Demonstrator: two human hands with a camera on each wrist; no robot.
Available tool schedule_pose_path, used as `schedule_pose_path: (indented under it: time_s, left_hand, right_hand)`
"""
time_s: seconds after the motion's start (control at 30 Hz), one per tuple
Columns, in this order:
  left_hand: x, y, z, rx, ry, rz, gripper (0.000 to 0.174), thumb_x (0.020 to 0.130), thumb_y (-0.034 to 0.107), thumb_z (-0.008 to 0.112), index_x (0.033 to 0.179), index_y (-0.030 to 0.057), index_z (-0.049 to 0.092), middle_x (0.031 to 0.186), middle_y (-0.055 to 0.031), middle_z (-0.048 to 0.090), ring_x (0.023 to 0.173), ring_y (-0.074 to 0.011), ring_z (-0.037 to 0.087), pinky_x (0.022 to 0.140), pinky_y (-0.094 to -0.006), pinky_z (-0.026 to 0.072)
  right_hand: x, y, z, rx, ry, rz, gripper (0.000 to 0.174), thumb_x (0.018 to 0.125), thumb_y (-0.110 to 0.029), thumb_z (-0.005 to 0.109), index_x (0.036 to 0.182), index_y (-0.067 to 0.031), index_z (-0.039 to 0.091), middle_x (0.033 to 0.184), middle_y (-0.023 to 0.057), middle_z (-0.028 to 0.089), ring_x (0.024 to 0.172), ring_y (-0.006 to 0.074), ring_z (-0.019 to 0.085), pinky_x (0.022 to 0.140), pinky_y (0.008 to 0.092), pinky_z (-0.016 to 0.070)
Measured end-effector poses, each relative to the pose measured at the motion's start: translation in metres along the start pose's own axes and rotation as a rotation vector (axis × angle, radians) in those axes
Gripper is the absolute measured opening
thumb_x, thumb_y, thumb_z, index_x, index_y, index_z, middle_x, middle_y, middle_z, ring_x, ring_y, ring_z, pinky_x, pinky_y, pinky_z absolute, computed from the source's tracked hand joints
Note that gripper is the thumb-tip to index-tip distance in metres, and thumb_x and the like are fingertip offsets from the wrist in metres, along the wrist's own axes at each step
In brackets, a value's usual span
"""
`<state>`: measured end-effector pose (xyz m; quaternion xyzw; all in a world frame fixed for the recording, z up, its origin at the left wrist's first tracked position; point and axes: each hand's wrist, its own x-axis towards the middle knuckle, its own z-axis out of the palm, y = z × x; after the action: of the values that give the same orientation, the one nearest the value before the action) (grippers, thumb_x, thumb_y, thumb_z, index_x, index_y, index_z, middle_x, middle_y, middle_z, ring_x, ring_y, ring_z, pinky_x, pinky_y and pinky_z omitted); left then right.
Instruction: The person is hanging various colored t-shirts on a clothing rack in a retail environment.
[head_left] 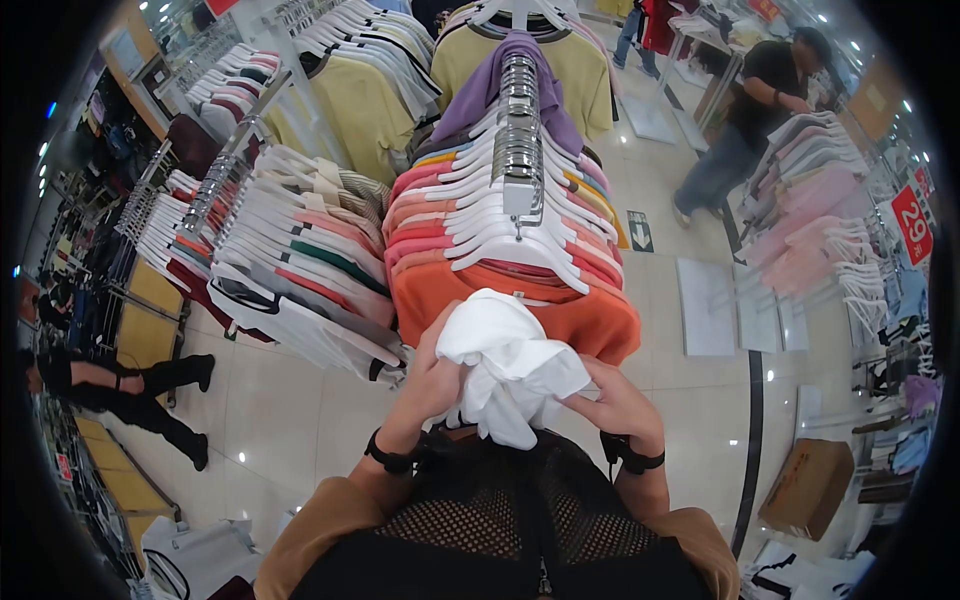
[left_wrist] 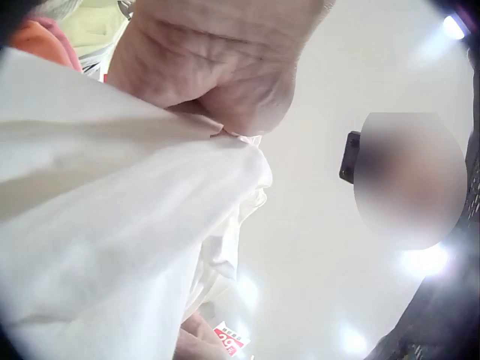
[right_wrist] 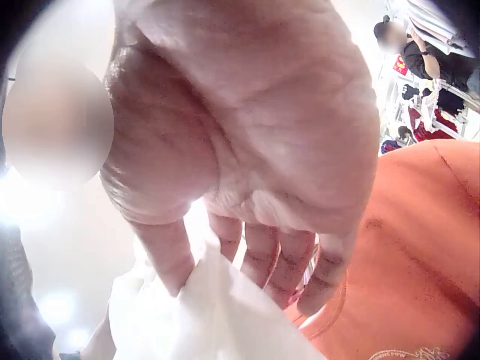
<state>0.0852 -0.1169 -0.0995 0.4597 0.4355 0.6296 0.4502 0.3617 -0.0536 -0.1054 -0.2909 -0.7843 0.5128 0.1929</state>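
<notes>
A bunched white garment (head_left: 510, 360) is held up between my two hands, in front of my chest. My left hand (head_left: 437, 373) grips its left side; in the left wrist view the cloth (left_wrist: 112, 195) covers most of those fingers. On the other side, my right hand (head_left: 618, 403) pinches a fold between thumb and fingers. The right wrist view shows the thumb (right_wrist: 165, 255) pressed against the white fabric, with the other fingers behind it. Just beyond the garment hangs an orange top (head_left: 600, 318) on a white hanger, at the front of a rack.
The rack's metal rail (head_left: 520, 130) carries several colourful tops, with a purple garment (head_left: 490, 85) draped over it. More hanging clothes (head_left: 310, 250) stand left. One person (head_left: 750, 120) stands at a right-hand rack; another (head_left: 130, 385) is at left. A cardboard box (head_left: 808, 488) sits on the floor.
</notes>
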Motion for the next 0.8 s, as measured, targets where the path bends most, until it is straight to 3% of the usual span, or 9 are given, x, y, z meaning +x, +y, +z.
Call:
schedule_pose_path:
  time_s: [0.07, 0.13, 0.23, 0.33, 0.5, 0.6, 0.63, 0.7, 0.8]
  left_hand:
    - [0.004, -0.007, -0.004, -0.024, -0.031, 0.013, 0.050, 0.087, -0.004, 0.045, 0.136, -0.0060, 0.054, 0.125, -0.0109, 0.065, 0.117, -0.0162, 0.059, 0.104, -0.0304, 0.0444]
    - [0.010, 0.008, -0.004, 0.055, -0.072, -0.013, 0.051, 0.087, -0.003, 0.048, 0.138, -0.0054, 0.053, 0.128, -0.0109, 0.065, 0.119, -0.0164, 0.059, 0.105, -0.0309, 0.0443]
    - [0.017, 0.012, -0.003, 0.220, -0.172, -0.059, 0.056, 0.088, 0.004, 0.057, 0.143, -0.0036, 0.050, 0.132, -0.0122, 0.065, 0.123, -0.0187, 0.059, 0.107, -0.0338, 0.0444]
    - [0.014, 0.011, 0.004, 0.510, -0.397, -0.149, 0.074, 0.085, 0.011, 0.072, 0.151, -0.0005, 0.040, 0.136, -0.0162, 0.061, 0.129, -0.0250, 0.058, 0.111, -0.0388, 0.0432]
    - [0.002, 0.005, 0.039, 0.260, -0.514, -0.015, 0.096, 0.079, 0.018, 0.088, 0.156, 0.0034, 0.032, 0.152, -0.0141, 0.043, 0.140, -0.0237, 0.047, 0.114, -0.0393, 0.0399]
    - [0.006, 0.012, 0.042, 0.410, -0.589, -0.092, 0.065, 0.079, 0.014, 0.084, 0.135, 0.0030, 0.055, 0.125, -0.0175, 0.065, 0.115, -0.0341, 0.066, 0.098, -0.0410, 0.0514]
    - [0.009, 0.013, 0.037, 0.409, -0.584, -0.092, 0.065, 0.079, 0.014, 0.084, 0.135, 0.0030, 0.055, 0.125, -0.0175, 0.065, 0.115, -0.0341, 0.066, 0.098, -0.0410, 0.0514]
    - [0.011, 0.010, 0.028, 0.490, -0.643, -0.047, 0.047, 0.081, 0.014, 0.081, 0.122, 0.0004, 0.060, 0.107, -0.0189, 0.069, 0.100, -0.0372, 0.069, 0.087, -0.0422, 0.0532]
    - [0.006, 0.012, 0.028, 0.483, -0.546, -0.023, 0.038, 0.086, 0.012, 0.075, 0.118, 0.0003, 0.060, 0.100, -0.0189, 0.069, 0.094, -0.0375, 0.069, 0.082, -0.0426, 0.0531]
  right_hand:
    - [-0.004, 0.004, 0.005, 0.031, 0.040, -0.031, 0.042, 0.096, -0.016, 0.072, 0.132, 0.0001, 0.058, 0.115, 0.0099, 0.067, 0.101, 0.0180, 0.063, 0.087, 0.0319, 0.0515]
    - [-0.007, 0.001, 0.011, 0.339, 0.346, 0.010, 0.033, 0.104, -0.016, 0.060, 0.132, 0.0017, 0.058, 0.115, 0.0065, 0.066, 0.102, 0.0120, 0.058, 0.087, 0.0298, 0.0496]
    - [-0.005, -0.014, 0.004, 0.340, 0.498, -0.061, 0.032, 0.109, -0.017, 0.051, 0.132, 0.0031, 0.057, 0.112, 0.0034, 0.064, 0.101, 0.0086, 0.056, 0.088, 0.0276, 0.0477]
    - [0.001, -0.034, 0.007, 0.415, 0.488, -0.058, 0.029, 0.109, -0.017, 0.049, 0.128, 0.0032, 0.059, 0.105, 0.0023, 0.064, 0.095, 0.0085, 0.056, 0.087, 0.0268, 0.0470]
    - [0.007, -0.035, 0.007, 0.345, 0.228, -0.041, 0.020, 0.107, -0.015, 0.054, 0.112, 0.0019, 0.063, 0.093, 0.0042, 0.067, 0.089, 0.0089, 0.059, 0.077, 0.0293, 0.0478]
    - [0.017, -0.030, 0.016, 0.207, 0.092, -0.189, 0.013, 0.103, -0.012, 0.060, 0.103, 0.0003, 0.065, 0.091, 0.0081, 0.069, 0.078, 0.0131, 0.065, 0.066, 0.0331, 0.0483]
    - [0.017, -0.029, 0.014, 0.207, 0.088, -0.189, 0.013, 0.103, -0.012, 0.060, 0.103, 0.0003, 0.065, 0.091, 0.0081, 0.069, 0.078, 0.0131, 0.065, 0.066, 0.0331, 0.0483]
    - [0.014, -0.029, 0.010, 0.272, 0.064, -0.079, 0.014, 0.099, -0.012, 0.066, 0.106, 0.0005, 0.065, 0.091, 0.0071, 0.070, 0.080, 0.0149, 0.067, 0.070, 0.0332, 0.0514]
    - [0.012, -0.034, 0.004, 0.282, 0.032, -0.106, 0.027, 0.094, -0.011, 0.074, 0.116, 0.0001, 0.063, 0.103, 0.0081, 0.070, 0.093, 0.0188, 0.069, 0.081, 0.0339, 0.0540]
